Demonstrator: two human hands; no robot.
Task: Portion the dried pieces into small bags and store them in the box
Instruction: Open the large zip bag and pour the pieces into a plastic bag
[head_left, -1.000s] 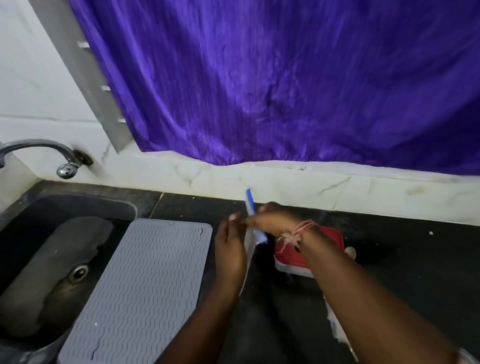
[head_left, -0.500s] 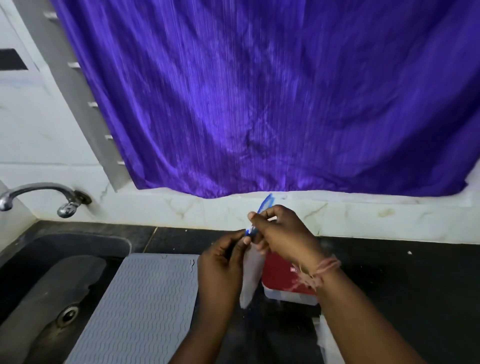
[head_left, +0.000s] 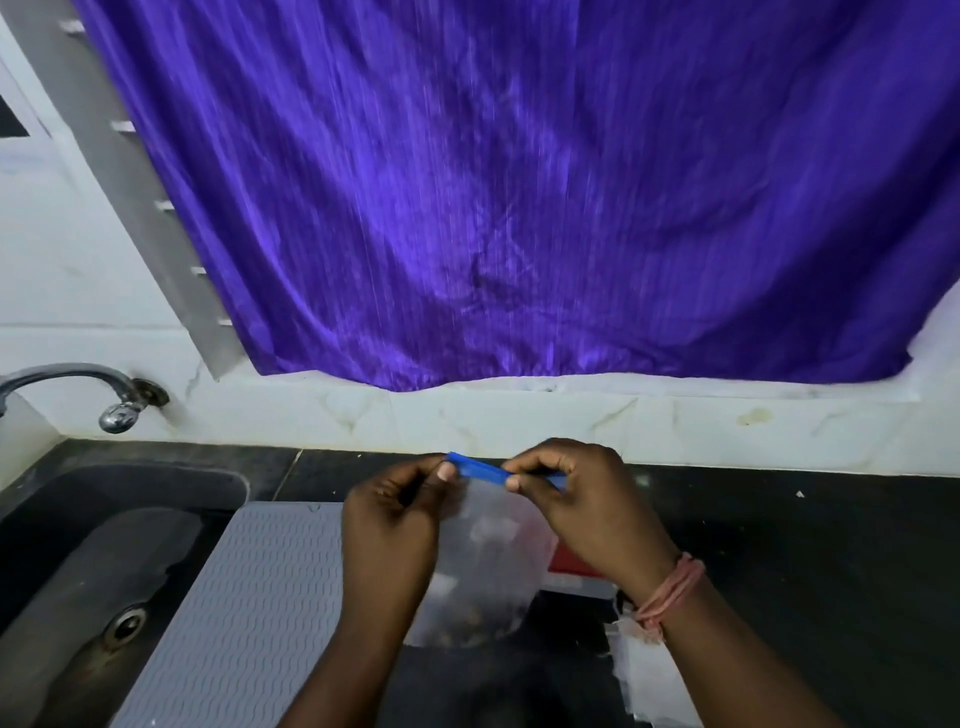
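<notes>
Head view. A small clear bag (head_left: 480, 566) with a blue zip strip (head_left: 483, 472) along its top hangs in the air above the black counter (head_left: 810, 561), held at its upper edge by both hands. The left hand (head_left: 395, 525) pinches the left end of the strip between thumb and curled fingers; the right hand (head_left: 582, 499) pinches the strip right of its middle in the same way, so that the blue band runs nearly level between the two grips, its right end a little lower. Dark dried pieces (head_left: 470, 618) lie gathered in the bottom of the bag; blur hides their shape. A pinkish thread band (head_left: 670, 595) circles the right wrist.

Behind the bag, partly hidden by it and by the right hand, a box with a red lid (head_left: 569, 564) stands on the counter. Just right of the bag, under the right forearm, lie further clear bags (head_left: 644, 675) flat on the counter. Left of the bag a grey ribbed mat (head_left: 249, 613) lies on the counter, its left edge reaching over the dark sink (head_left: 78, 545). Beyond the sink a metal tap (head_left: 104, 395) projects from the white tiled wall (head_left: 571, 421). Above the bag, a purple curtain (head_left: 519, 197) hangs down to the ledge of that wall
</notes>
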